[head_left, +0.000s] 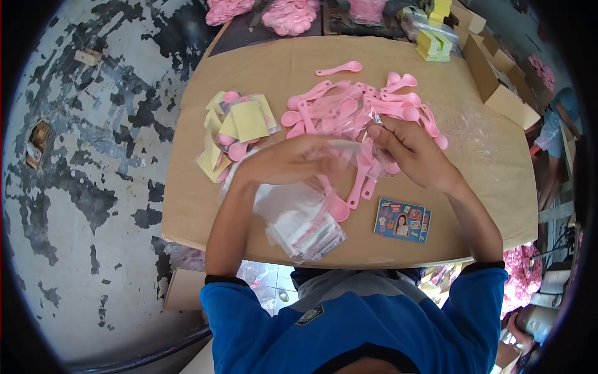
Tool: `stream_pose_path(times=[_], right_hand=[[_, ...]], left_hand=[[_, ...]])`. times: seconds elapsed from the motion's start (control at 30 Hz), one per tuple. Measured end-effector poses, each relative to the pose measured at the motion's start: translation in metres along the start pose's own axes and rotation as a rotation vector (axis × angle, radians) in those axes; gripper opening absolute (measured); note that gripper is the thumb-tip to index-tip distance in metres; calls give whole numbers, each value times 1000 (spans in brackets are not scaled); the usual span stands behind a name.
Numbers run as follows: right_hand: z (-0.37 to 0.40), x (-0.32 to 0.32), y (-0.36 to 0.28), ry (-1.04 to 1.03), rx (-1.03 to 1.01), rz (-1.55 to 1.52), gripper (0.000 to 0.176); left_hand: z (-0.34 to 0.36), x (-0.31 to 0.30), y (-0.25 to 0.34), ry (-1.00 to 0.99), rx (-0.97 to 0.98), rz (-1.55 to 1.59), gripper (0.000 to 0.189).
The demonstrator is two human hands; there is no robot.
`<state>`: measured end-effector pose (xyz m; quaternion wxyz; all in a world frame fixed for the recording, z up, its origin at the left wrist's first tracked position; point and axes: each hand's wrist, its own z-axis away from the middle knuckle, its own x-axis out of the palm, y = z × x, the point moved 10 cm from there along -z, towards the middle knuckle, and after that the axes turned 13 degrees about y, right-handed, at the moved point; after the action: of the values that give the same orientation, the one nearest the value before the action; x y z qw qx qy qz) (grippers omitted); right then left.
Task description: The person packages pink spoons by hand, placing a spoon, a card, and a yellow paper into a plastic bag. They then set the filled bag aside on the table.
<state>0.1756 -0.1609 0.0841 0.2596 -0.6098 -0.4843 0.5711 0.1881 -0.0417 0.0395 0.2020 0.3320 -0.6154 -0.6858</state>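
Observation:
Over the pink spoons [324,106] heaped on the brown-covered table, both my hands are at a clear plastic bag [346,146]. My left hand [289,159] is closed, with the bag's thin film between its fingers. The thumb and fingers of my right hand [405,146] pinch the other end of the film. Below my left hand lies a stack of clear bags [305,227]. Packed spoons with yellow cards [249,121] are piled at the left. Blue printed cards [402,220] lie near the front edge.
Bundles of pink items [291,15] are beyond the table's far edge. Yellow card stacks [434,45] and an open cardboard box [498,78] stand at the back right. Loose clear film [476,131] lies on the right of the table. Another person's arm [549,181] shows at the far right.

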Motion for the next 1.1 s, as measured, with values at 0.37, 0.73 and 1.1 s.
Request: stream_pose_path(times=[0.37, 0.73, 1.1], right_hand=[[72, -11, 51, -291, -205, 409, 28], [62, -22, 66, -260, 66, 231, 13], [42, -26, 52, 283, 197, -256, 19]], left_hand=[[-25, -13, 1, 521, -37, 529, 35], [-12, -38, -2, 753, 15, 364, 30], [-11, -26, 9, 689, 85, 497, 36]])
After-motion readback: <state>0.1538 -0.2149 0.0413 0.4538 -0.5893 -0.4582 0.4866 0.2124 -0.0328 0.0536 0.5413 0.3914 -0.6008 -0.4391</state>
